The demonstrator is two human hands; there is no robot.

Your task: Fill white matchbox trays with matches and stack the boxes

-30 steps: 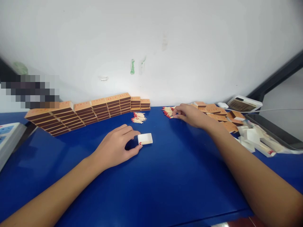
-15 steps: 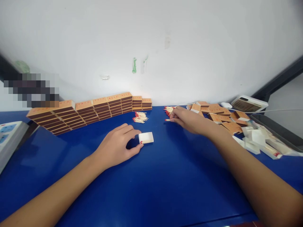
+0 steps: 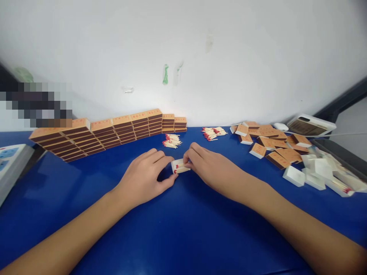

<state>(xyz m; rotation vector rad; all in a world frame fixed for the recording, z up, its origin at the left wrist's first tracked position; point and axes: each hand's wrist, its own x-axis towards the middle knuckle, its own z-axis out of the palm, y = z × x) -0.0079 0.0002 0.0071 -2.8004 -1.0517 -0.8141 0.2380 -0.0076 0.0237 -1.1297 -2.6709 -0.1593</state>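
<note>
A small white matchbox tray [image 3: 173, 166] lies on the blue table, with a few red-tipped matches [image 3: 182, 171] inside. My left hand [image 3: 147, 177] grips the tray's left end between thumb and forefinger. Over the tray's right part, my right hand [image 3: 205, 162] pinches a match [image 3: 180, 165] and holds it at the tray; the fingers cover its rear end. Behind the tray are two loose heaps of matches, a smaller heap [image 3: 172, 141] in the middle and another heap [image 3: 213, 133] to the right.
Stacked matchboxes [image 3: 111, 133] form a row along the wall at left. Orange matchbox sleeves [image 3: 266, 131] lie scattered at right, near white trays [image 3: 294, 175]. A phone-like white device [image 3: 312, 125] leans behind them. A white box [image 3: 14, 164] stands at the left edge.
My right hand has come from the right match heap to the tray, bringing a match. My left hand stays on the tray. The view has shifted slightly.
</note>
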